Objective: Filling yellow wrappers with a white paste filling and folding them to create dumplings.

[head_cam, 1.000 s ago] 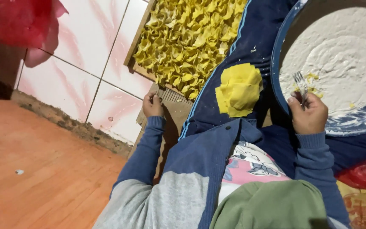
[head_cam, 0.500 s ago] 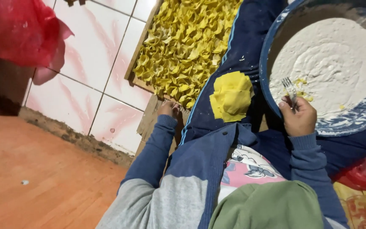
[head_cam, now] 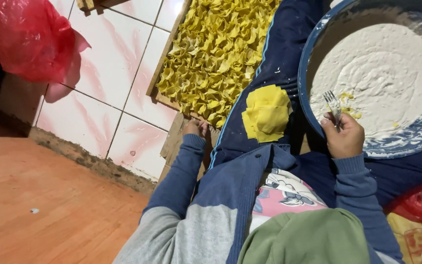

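Right now the person's right hand (head_cam: 344, 138) is closing around a metal fork (head_cam: 333, 105), its tines poking over the near rim of a big blue basin (head_cam: 303, 105) and into the white paste inside, where a few yellow scraps are sitting beside the tines. That hand is resting right at the basin's edge, so most of the paste surface beyond it is lying open. Just beside the basin, on the dark blue cloth over the lap, a small stack of yellow dough squares (head_cam: 267, 113) is lying flat, clear of both hands and close to the basin's rim. The left hand (head_cam: 196, 128) is curling at the near edge of a wooden tray (head_cam: 155, 88) heaped with folded yellow dough pieces (head_cam: 216, 54); I cannot tell whether it is gripping anything. The tray is crowded right to its border and is leaning over pale pink-streaked floor tiles (head_cam: 113, 73). A red plastic bag (head_cam: 32, 39) is hanging at the far left, well apart, and reddish floorboards (head_cam: 40, 195) are stretching out on that side.
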